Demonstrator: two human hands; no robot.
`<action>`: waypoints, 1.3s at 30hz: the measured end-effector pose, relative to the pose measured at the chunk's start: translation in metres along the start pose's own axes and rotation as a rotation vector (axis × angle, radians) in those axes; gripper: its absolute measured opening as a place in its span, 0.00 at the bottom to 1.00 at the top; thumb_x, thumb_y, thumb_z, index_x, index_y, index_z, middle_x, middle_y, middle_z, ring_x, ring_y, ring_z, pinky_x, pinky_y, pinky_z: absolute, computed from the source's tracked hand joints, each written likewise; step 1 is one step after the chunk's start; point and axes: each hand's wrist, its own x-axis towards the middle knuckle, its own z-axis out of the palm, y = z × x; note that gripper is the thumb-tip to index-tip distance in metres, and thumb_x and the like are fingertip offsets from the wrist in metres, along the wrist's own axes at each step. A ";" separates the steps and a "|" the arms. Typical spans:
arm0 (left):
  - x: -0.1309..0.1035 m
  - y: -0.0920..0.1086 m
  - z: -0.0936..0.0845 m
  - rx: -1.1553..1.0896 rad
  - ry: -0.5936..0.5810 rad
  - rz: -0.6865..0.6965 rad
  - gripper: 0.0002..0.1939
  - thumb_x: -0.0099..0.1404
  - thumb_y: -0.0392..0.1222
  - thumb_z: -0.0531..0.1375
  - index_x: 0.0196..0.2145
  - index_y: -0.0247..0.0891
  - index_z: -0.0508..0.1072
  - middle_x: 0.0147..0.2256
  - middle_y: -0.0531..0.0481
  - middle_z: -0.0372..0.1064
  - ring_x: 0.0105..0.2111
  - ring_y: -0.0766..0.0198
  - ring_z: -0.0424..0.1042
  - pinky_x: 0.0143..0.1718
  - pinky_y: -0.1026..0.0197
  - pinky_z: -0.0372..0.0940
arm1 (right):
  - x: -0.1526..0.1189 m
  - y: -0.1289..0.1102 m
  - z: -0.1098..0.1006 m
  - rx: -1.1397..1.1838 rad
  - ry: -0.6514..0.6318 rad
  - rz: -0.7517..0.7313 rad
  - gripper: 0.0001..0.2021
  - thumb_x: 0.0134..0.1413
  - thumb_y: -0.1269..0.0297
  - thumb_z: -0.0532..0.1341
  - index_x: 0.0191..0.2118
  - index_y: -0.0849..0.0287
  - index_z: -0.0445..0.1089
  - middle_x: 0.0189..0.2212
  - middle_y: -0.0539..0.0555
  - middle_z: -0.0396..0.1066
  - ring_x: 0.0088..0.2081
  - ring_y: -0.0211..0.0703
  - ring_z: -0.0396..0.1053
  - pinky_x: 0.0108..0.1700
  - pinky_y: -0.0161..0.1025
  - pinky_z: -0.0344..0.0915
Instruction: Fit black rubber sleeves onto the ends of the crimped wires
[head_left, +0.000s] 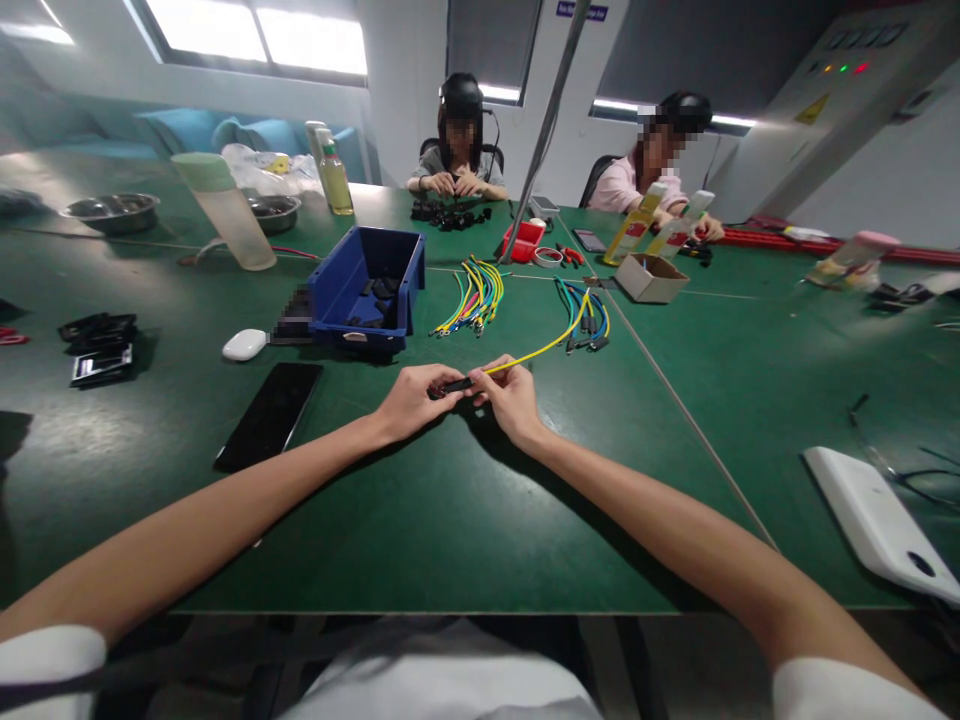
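My left hand (417, 400) is closed on a small black connector sleeve (456, 385) just above the green table. At the sleeve's right end, my right hand (512, 398) pinches a yellow wire (536, 353), which runs up and to the right. Ahead to the right lies a bundle of blue, green and yellow wires with black ends (592, 325). A second bundle of coloured wires (476, 298) lies straight beyond my hands. The blue bin (364, 337) beyond my left hand holds small black parts (375, 300). My fingers partly hide the sleeve.
A black phone (270, 415) and a white earbud case (245, 345) lie to the left. On the right are a white power bank (874, 515) and a small cardboard box (651, 280). Bottles and steel bowls stand farther back. Two people sit across the table (480, 540).
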 end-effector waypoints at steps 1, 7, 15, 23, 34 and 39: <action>0.000 -0.001 0.000 -0.001 -0.004 -0.006 0.12 0.62 0.41 0.63 0.42 0.33 0.78 0.35 0.48 0.77 0.29 0.67 0.71 0.33 0.66 0.66 | 0.000 0.000 0.000 0.001 -0.001 -0.005 0.15 0.47 0.56 0.70 0.32 0.57 0.64 0.22 0.47 0.72 0.25 0.40 0.75 0.23 0.33 0.69; 0.000 -0.004 0.001 0.005 -0.030 0.011 0.14 0.62 0.42 0.64 0.44 0.34 0.77 0.35 0.48 0.77 0.29 0.66 0.71 0.33 0.65 0.65 | -0.001 -0.004 0.001 0.019 0.017 -0.023 0.17 0.46 0.55 0.70 0.31 0.57 0.63 0.20 0.47 0.72 0.24 0.40 0.74 0.27 0.35 0.71; -0.003 -0.009 0.002 0.160 0.027 0.120 0.13 0.62 0.36 0.61 0.46 0.35 0.74 0.34 0.49 0.76 0.31 0.66 0.72 0.35 0.65 0.66 | -0.002 -0.007 0.003 0.027 0.049 -0.021 0.20 0.42 0.51 0.72 0.31 0.56 0.63 0.21 0.47 0.72 0.24 0.40 0.74 0.28 0.37 0.73; -0.008 -0.014 0.004 0.429 0.075 0.180 0.09 0.65 0.37 0.58 0.43 0.35 0.73 0.34 0.47 0.75 0.33 0.61 0.74 0.39 0.60 0.67 | -0.001 -0.005 0.002 0.043 0.080 -0.017 0.20 0.42 0.51 0.72 0.31 0.56 0.63 0.21 0.46 0.71 0.25 0.39 0.75 0.30 0.36 0.73; -0.011 -0.010 0.003 0.594 0.001 0.256 0.12 0.70 0.39 0.53 0.44 0.32 0.73 0.37 0.40 0.75 0.38 0.56 0.74 0.42 0.56 0.66 | -0.003 -0.008 0.003 -0.006 0.061 -0.012 0.20 0.43 0.49 0.71 0.30 0.56 0.63 0.21 0.47 0.72 0.25 0.41 0.74 0.31 0.39 0.74; -0.011 -0.010 0.005 0.492 0.016 0.210 0.11 0.70 0.38 0.53 0.40 0.33 0.74 0.34 0.42 0.75 0.35 0.58 0.74 0.40 0.58 0.66 | -0.003 -0.008 0.003 -0.026 0.066 -0.035 0.18 0.45 0.50 0.70 0.30 0.57 0.64 0.20 0.48 0.71 0.23 0.39 0.72 0.28 0.38 0.71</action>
